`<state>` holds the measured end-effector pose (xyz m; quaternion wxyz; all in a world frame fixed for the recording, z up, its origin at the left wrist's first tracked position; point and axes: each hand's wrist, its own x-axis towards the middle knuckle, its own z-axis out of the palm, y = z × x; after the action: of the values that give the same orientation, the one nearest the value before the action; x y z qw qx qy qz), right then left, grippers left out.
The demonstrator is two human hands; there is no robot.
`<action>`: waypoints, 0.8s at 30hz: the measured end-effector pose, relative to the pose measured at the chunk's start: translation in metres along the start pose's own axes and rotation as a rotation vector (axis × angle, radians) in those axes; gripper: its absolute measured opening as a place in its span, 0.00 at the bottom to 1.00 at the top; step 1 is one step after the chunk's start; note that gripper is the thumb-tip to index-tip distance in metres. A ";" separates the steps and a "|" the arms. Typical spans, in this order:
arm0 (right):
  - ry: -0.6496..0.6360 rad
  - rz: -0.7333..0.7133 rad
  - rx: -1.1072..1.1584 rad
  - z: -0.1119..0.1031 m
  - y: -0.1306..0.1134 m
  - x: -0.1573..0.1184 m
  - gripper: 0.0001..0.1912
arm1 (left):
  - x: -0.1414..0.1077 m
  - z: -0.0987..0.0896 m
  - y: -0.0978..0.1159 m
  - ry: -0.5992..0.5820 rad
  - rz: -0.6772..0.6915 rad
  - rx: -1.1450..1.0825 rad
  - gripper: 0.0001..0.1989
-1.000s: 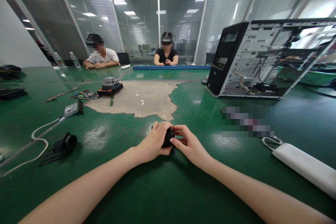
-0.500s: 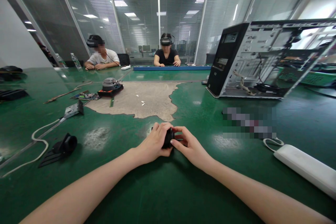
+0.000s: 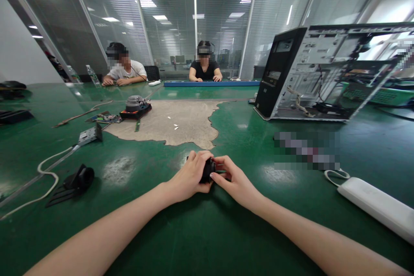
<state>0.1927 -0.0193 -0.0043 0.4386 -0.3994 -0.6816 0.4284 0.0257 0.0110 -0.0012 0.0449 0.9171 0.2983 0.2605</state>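
**Left hand (image 3: 190,175) and right hand (image 3: 235,180) gripped a black object (image 3: 208,171) on the green counter (image 3: 207,237)**

At the far left, dark items (image 3: 14,115) sat near the counter's edge. A white cable (image 3: 48,173) curved toward a metal box (image 3: 89,135), and nearer the wearer lay a black bracket (image 3: 77,180) with a ring-shaped part. Beyond these were a twisted cord (image 3: 82,113), two clear bottles (image 3: 93,76), and a seated person in a white shirt (image 3: 136,70).

A circuit board (image 3: 105,117) lay beside a grey motor (image 3: 136,102) on a black-and-red base, at the left side of a pale bare patch (image 3: 194,116) dotted with white scraps (image 3: 176,128).

In the middle, in front of that patch, the left hand wrapped over the black object from its left and top, hiding much of it. The right hand held its right side between thumb and fingers. Whether the object touched the surface could not be told. Across the counter, a person in a dark shirt (image 3: 211,70) sat behind a blue bar (image 3: 211,83).

To the right stood a computer case (image 3: 287,75), its inside exposed; nearer was a white power strip (image 3: 375,207). A green basket (image 3: 384,95) showed farther back.
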 end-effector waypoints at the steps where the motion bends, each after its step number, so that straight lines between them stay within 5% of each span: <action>1: -0.009 -0.017 -0.002 0.000 0.000 0.000 0.13 | 0.000 0.000 0.000 -0.002 0.000 0.000 0.31; 6: 0.044 -0.121 -0.064 -0.001 0.000 -0.002 0.08 | 0.000 0.001 0.000 0.009 0.018 0.004 0.31; 13: 0.005 0.001 -0.013 0.000 0.002 0.000 0.14 | 0.000 0.001 -0.001 0.003 0.005 -0.001 0.31; 19: 0.057 -0.140 -0.082 -0.001 -0.001 -0.002 0.09 | 0.000 0.000 -0.001 0.007 0.024 0.008 0.31; 24: 0.062 -0.053 -0.056 0.000 0.001 0.000 0.13 | 0.000 0.001 0.000 0.014 0.000 -0.005 0.30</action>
<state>0.1934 -0.0191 -0.0055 0.4591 -0.4065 -0.6897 0.3851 0.0261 0.0114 -0.0022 0.0449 0.9152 0.2979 0.2677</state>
